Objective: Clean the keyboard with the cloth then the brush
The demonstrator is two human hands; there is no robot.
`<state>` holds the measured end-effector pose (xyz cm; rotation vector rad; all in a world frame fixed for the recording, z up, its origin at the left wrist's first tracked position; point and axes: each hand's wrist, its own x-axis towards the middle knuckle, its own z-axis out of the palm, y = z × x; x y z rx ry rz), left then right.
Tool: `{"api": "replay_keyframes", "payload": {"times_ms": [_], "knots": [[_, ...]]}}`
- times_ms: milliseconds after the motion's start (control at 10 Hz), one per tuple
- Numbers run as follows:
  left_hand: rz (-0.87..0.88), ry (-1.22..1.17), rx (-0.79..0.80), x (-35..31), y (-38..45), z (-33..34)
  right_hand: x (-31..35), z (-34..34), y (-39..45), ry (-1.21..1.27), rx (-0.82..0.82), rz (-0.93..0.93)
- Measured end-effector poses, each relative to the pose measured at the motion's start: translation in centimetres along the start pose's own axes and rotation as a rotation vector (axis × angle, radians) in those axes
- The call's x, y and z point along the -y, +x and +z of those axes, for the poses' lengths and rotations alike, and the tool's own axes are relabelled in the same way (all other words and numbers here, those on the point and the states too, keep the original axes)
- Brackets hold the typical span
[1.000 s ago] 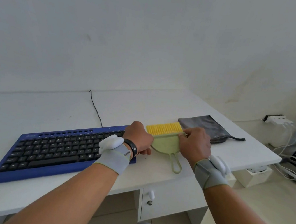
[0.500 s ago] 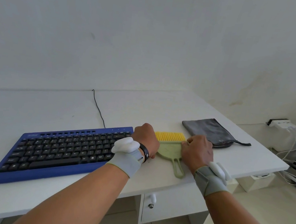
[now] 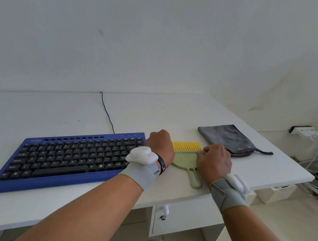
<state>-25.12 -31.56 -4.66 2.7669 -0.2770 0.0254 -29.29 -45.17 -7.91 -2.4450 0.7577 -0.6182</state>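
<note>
Both hands flank a small brush on the white surface (image 3: 175, 110).

A grey cloth (image 3: 226, 138) lies behind the right hand (image 3: 214, 162), a power strip (image 3: 302, 130) beyond. The blue keyboard (image 3: 68, 159) with black keys sits left; the left hand (image 3: 160, 146), fingers curled, hides its right end. The right hand pinches the green brush (image 3: 186, 159) with yellow bristles.

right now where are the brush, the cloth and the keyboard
brush (image 3: 186, 158): head view, on its green body
cloth (image 3: 225, 136): head view, middle of the grey fabric
keyboard (image 3: 62, 158): head view, on the black keys
</note>
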Motion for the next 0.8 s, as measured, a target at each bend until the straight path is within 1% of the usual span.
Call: {"api": "replay_keyframes", "payload": {"times_ms": [300,400,600,700,800], "knots": [[-0.003,0.019,-0.011,-0.1,-0.2,-0.3,-0.3,0.5,0.0,-0.039,-0.022,-0.012],[0.004,-0.017,0.003,0.1,-0.2,-0.7,-0.4,0.6,-0.1,-0.032,-0.015,-0.013],[0.011,-0.211,0.028,1.2,-0.5,-1.5,-0.2,0.3,-0.8,0.066,-0.001,0.013],[0.05,-0.296,0.064,2.1,-1.3,-3.0,0.4,-0.1,-1.3,0.028,0.004,0.032],[0.07,-0.373,-0.012,3.4,-1.6,-4.9,2.2,-0.5,-2.2,0.061,-0.042,-0.031]]}}
